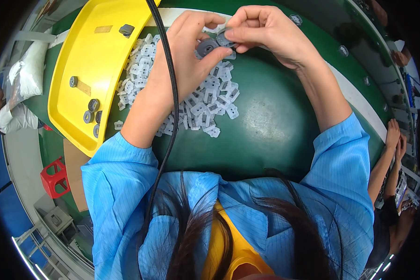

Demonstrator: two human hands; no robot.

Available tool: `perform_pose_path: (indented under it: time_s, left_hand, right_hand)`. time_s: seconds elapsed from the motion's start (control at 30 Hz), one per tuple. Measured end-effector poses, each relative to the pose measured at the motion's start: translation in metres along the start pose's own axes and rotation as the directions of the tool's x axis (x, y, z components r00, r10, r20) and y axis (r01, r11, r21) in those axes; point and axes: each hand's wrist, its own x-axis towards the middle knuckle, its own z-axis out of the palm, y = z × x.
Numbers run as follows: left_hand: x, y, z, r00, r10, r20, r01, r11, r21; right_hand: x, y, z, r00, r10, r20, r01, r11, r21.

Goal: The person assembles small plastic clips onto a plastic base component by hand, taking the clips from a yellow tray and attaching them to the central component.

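Above the far side of the green table, my left hand (pixel 184 58) curls around a grey round plastic part (pixel 206 47), fingers closed on its edge. Close beside it, my right hand (pixel 277 39) pinches a second grey round part (pixel 225 38) between thumb and fingers. The two parts are side by side and seem to touch; whether they are joined I cannot tell. Under and around my left forearm spreads a pile of small translucent white plastic pieces (pixel 210 98). On the left, a yellow tray (pixel 86 51) holds several more grey round parts (pixel 88 116).
A black braided cable (pixel 171 74) hangs across my left forearm. Single pieces (pixel 343 50) lie along the belt at the right. Another person's hands (pixel 393 135) rest at the right edge. A red stool (pixel 56 178) and a filled plastic bag (pixel 30 70) stand left.
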Motion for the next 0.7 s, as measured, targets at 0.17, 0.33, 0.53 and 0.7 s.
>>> perform_pose_path:
  time_s: [0.17, 0.33, 0.53, 0.7]
  left_hand:
    - [0.001, -0.008, -0.008, 0.989, 0.112, 0.094, -0.119, 0.99, 0.077]
    - [-0.002, -0.002, -0.003, 1.0, -0.012, 0.017, 0.012, 0.999, -0.037]
    - [-0.002, -0.002, 0.0, 0.992, 0.05, 0.112, -0.024, 0.974, -0.226]
    - [-0.003, -0.02, 0.0, 0.996, 0.021, 0.092, -0.012, 0.995, -0.101]
  right_hand:
    - [-0.011, -0.013, 0.011, 0.994, -0.107, -0.005, 0.102, 0.956, -0.275]
    - [-0.02, -0.03, 0.041, 0.934, -0.261, -0.243, 0.16, 0.915, -0.369]
    - [-0.006, -0.016, 0.007, 0.998, -0.049, 0.025, 0.037, 0.941, 0.335]
    - [0.014, 0.0, -0.018, 0.943, 0.021, -0.333, 0.032, 0.988, 0.153]
